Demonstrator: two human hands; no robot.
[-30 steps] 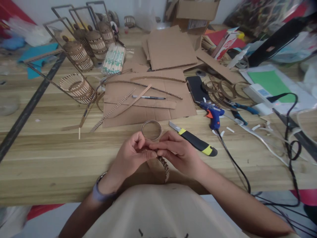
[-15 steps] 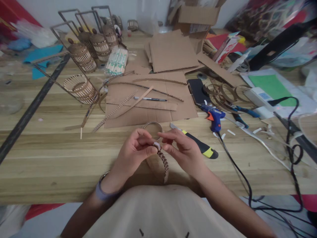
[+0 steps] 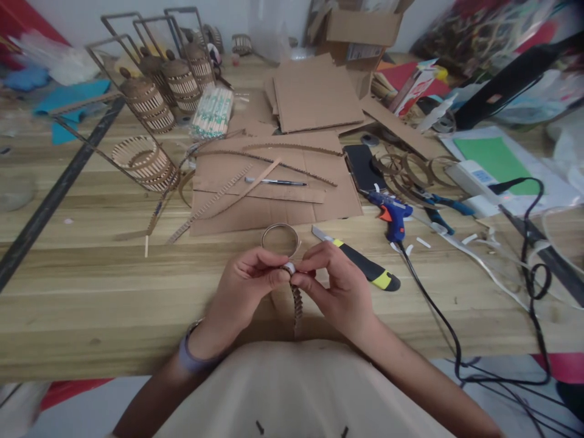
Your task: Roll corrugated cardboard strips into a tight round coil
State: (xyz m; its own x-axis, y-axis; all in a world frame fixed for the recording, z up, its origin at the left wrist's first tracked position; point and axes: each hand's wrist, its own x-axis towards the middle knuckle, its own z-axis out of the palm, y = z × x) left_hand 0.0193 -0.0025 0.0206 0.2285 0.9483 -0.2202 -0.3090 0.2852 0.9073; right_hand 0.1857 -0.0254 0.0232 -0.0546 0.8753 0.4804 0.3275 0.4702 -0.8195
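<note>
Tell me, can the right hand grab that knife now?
Probably yes: the knife lies close beside the right hand with nothing on top, though those fingers are busy at the ridged strip.

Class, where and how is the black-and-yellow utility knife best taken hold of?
The black-and-yellow utility knife is probably best gripped around mid-handle, coming from above and the right: it lies slantwise, its bare grey metal blade pointing away leftward and its thick handle running nearer and rightward.
</note>
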